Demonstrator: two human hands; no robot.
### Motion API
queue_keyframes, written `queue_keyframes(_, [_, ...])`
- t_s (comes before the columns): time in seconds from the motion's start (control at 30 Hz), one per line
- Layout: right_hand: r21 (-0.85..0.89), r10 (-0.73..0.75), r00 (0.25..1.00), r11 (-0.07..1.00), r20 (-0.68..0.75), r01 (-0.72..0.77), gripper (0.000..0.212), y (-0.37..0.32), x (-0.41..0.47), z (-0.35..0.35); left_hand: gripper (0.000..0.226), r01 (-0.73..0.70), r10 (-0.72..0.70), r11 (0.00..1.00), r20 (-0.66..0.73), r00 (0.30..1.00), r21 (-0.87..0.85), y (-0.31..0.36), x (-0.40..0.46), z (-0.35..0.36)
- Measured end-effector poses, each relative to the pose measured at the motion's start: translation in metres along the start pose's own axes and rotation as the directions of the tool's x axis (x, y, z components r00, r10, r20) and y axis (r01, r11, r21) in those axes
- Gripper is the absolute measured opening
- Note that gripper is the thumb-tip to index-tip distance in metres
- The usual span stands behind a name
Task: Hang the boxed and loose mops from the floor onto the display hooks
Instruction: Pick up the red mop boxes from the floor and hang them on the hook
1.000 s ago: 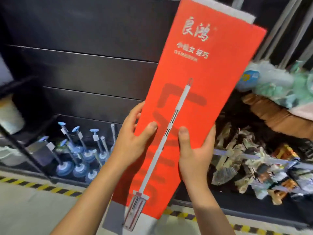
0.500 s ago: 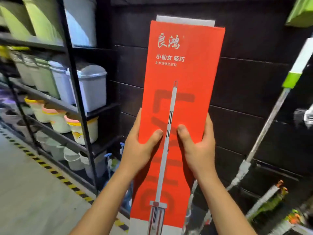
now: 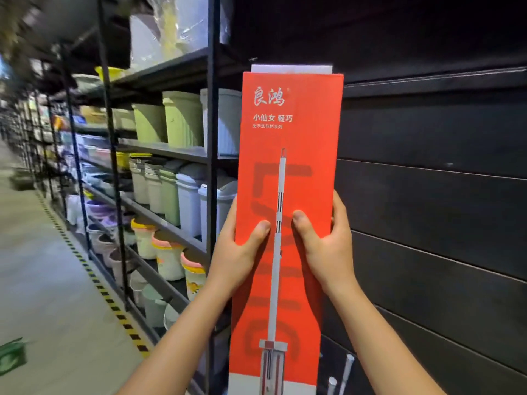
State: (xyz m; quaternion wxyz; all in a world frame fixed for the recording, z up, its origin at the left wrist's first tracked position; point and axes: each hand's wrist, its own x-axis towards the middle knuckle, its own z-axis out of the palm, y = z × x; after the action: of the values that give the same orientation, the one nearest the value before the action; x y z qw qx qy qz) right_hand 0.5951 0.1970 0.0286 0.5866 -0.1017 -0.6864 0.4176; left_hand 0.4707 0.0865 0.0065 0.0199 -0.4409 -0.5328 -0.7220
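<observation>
The black slatted wall [image 3: 427, 195] fills the right side, and the black metal shelving [image 3: 212, 166] runs off down the left, its far end smeared with blur. On those shelves: rows of plastic bins [image 3: 182, 121], green and white up high, grey and pale blue lidded ones [image 3: 188, 201] in the middle, small pails with yellow and pink rims [image 3: 168, 258] lower down. What's inside any of them can't be seen. The concrete floor [image 3: 42, 280] lies open on the left, edged by a yellow-and-black hazard stripe [image 3: 94, 280] along the shelf foot.

Centre stage, the red mop box [image 3: 288, 209] is held upright, just in front of the wall beside the shelf post. A white flap [image 3: 292, 68] pokes out of its top; its bottom edge is cut off by the frame. The left hand [image 3: 236, 252] has its grip clamped on the box's left edge, thumb across the printed front, and the right hand [image 3: 328, 246] does the same on the right edge. Fingers behind the box are mostly hidden. Low right, 2 pale handle tips [image 3: 348, 366] stick up, their lower parts out of view.
</observation>
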Motion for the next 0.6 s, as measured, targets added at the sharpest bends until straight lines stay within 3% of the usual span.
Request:
queue_keyframes(0.27, [0.053,0.046,0.999,0.998,-0.018,-0.045,0.081,0.066,0.052,0.090,0.056,0.014,-0.016,0.998,0.042,0.999,0.060,-0.071,0.089,-0.050])
queue_keyframes(0.47, [0.038,0.052,0.997,0.998,-0.060,-0.049,0.081,0.108,0.101,0.138,0.083,0.017,-0.016,1.000,0.151,0.988,-0.005,-0.125,0.173,-0.072])
queue_keyframes(0.6, [0.003,0.044,0.995,0.999,-0.091,-0.044,0.084,0.127,0.129,0.160,0.080,-0.047,0.048,0.999,0.227,0.973,-0.010,-0.145,0.223,-0.071])
